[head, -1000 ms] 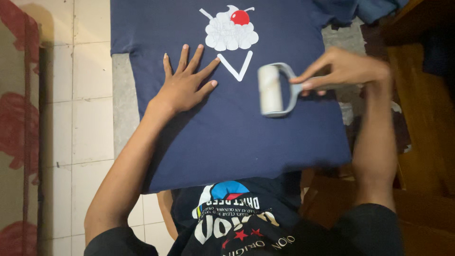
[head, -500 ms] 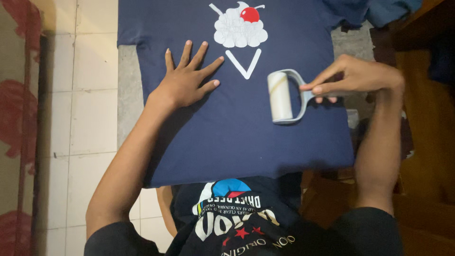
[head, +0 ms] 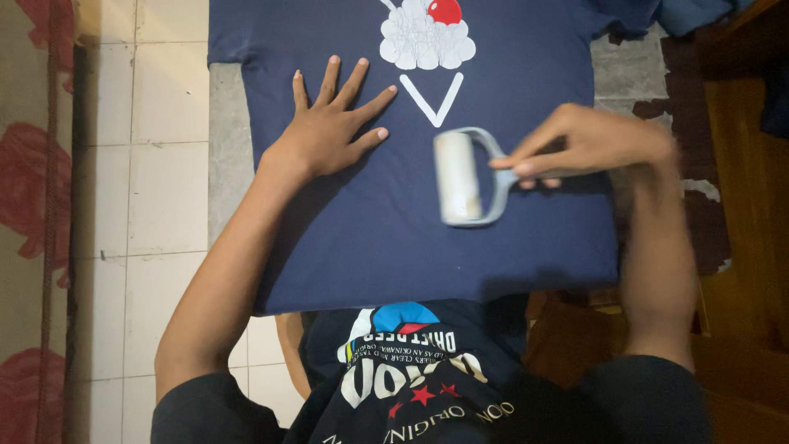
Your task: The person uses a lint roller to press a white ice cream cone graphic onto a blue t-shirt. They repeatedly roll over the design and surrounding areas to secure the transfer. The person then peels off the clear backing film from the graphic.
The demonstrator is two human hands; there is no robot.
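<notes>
Your left hand (head: 329, 136) lay spread flat on the navy shirt (head: 411, 222) while your right hand (head: 583, 144) pinched the lint roller (head: 459, 177) by its handle (roller resting mid-shirt, below the white print), so an unpinned right side could have bunched under it.
</notes>
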